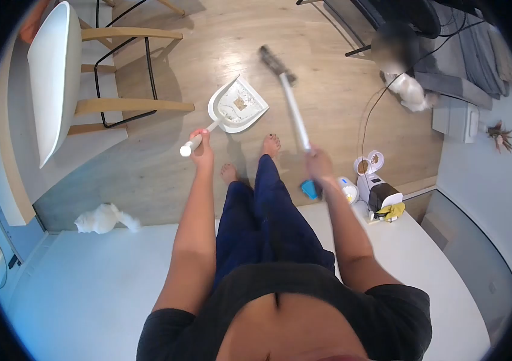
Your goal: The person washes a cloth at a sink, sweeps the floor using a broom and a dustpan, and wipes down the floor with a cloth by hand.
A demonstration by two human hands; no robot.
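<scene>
My left hand [202, 147] is wrapped round the handle of a white dustpan [253, 117], near the handle's end. The pan rests on or just above the wooden floor, with a brown scrap [239, 104] and small crumbs of dirt in it. A broom [295, 111] with a white stick is gripped in my right hand [318, 165], whose fingers are slightly smeared. Its dark brush head [276, 64] is at the floor, ahead and to the right of the pan, apart from it. My bare feet [271, 144] stand just behind the dustpan.
A white chair [57, 84] with wooden legs stands at left. One white cat [104, 219] is at lower left, another white animal [409, 91] at upper right. A pet feeder [383, 195] with food bowls and a blue item [309, 189] lie right. A thin cable [382, 99] hangs across the right.
</scene>
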